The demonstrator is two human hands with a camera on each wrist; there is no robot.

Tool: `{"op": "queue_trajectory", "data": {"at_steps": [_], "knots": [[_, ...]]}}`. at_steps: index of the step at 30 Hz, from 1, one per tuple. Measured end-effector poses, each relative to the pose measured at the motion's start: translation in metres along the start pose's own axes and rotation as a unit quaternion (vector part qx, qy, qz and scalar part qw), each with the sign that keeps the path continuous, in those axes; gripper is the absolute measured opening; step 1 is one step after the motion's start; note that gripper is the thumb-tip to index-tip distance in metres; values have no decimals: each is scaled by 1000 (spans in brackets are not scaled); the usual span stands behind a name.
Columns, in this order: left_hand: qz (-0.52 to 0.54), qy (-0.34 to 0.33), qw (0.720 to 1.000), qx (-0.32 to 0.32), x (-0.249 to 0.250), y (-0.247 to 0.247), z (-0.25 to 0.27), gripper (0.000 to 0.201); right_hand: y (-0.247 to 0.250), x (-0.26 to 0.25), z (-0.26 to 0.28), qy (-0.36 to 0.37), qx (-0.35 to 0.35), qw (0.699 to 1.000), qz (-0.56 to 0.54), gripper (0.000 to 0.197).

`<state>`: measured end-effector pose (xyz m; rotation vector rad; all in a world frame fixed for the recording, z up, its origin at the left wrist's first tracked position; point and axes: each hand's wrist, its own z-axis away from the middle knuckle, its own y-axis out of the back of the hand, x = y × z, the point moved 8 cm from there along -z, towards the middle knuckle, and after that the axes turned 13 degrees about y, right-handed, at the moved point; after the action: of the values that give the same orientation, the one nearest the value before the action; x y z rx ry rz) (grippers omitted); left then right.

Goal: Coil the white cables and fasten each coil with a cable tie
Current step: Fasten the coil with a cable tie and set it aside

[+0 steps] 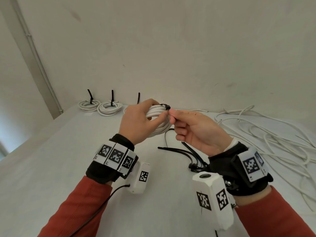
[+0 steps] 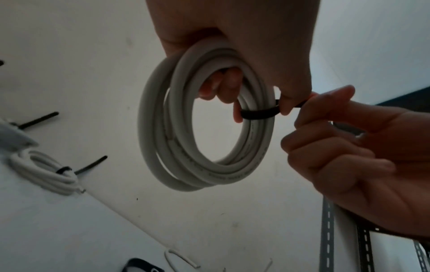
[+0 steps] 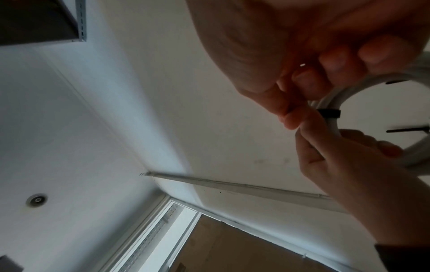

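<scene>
A coil of white cable (image 1: 158,119) is held up in the air above the tabletop (image 1: 51,159), between the two hands and in front of the pale wall. A black cable tie (image 2: 258,113) is looped around the coil's strands at its upper right side, its band lying tight across them. The left hand (image 1: 140,120) grips the coil, fingers curled through the ring and the thumb pressed against the strands just beside the tie. The right hand (image 1: 196,130) is closed on the tie's free end, pinching it between thumb and forefinger right next to the coil, with the other fingers folded into the palm; the two hands are almost touching at the tie. On the tabletop below the right hand lies a loose bunch of spare black cable ties (image 1: 189,156), fanned out with their heads together. At the far edge of the tabletop, against the wall, sit two finished coils (image 1: 100,106), each bound with a black tie whose tail sticks upward; a third upright tail (image 1: 138,98) shows just behind the left hand, but what it binds is mostly hidden. To the right, loose white cables (image 1: 266,134) sprawl in long uncoiled loops across the tabletop. Both wrists wear black straps carrying white marker blocks over red sleeves.
</scene>
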<state>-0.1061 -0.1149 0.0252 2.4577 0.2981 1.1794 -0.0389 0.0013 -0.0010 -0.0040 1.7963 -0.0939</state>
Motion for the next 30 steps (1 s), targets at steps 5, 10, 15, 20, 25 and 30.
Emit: {"op": "queue_trajectory", "data": {"at_steps": [5, 10, 15, 20, 25, 30], "knots": [[75, 62, 995, -20, -9, 6, -5, 32, -14, -4, 2, 57, 6, 998, 3, 36], [138, 80, 986, -43, -5, 6, -5, 21, -20, -16, 6, 140, 32, 988, 59, 33], [170, 101, 978, -62, -7, 2, -6, 19, -22, -22, 11, 185, 56, 975, 113, 35], [161, 162, 972, -60, -29, -5, -7, 21, -15, -13, 4, 154, 32, 960, 233, 34], [236, 320, 914, -82, -65, -16, -7, 36, 18, -4, -5, 82, 85, 938, 326, 30], [322, 386, 849, -163, -68, -33, -8, 35, 12, 28, -10, -46, -6, 981, 190, 71]]}}
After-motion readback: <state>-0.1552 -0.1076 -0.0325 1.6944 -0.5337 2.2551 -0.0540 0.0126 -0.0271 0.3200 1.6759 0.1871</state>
